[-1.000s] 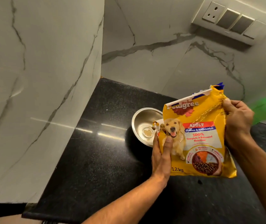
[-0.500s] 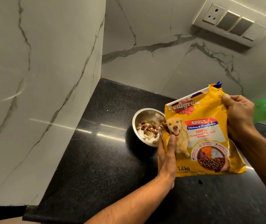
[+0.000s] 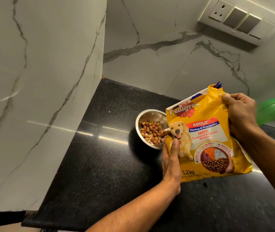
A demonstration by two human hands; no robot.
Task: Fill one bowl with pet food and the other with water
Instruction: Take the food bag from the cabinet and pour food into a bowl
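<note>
Kibble now covers much of the floor of the steel bowl (image 3: 151, 128); a second ago the bowl held only a reflection on bare metal, and half a second ago a thin scatter. The pile has thickened, and a few pieces hang at the bag's lower left corner, just at the bowl's right rim, so the pour looks to be under way.

The yellow pet food bag (image 3: 207, 139) is tipped over the bowl from the right, its mouth corner low at the left and its far top corner raised. The left hand (image 3: 171, 158) has its grip on the bag's near left edge, thumb pressed on the front by the printed dog, fingers behind. The right hand (image 3: 240, 114) is clenched on the crumpled far right corner, lifting it. Since the earlier frames the bag has slid a little to the right and tilted more.

The bowl stands on the black table (image 3: 100, 156) close to the far corner where the marble walls meet. A green bottle (image 3: 273, 109) shows at the right edge, blurred; it may be the water source. The second bowl is not in view.

In my judgement the food half is close to done: the bag needs levelling soon to stop the flow before kibble spills over the rim. The water bowl is not yet dealt with.
</note>
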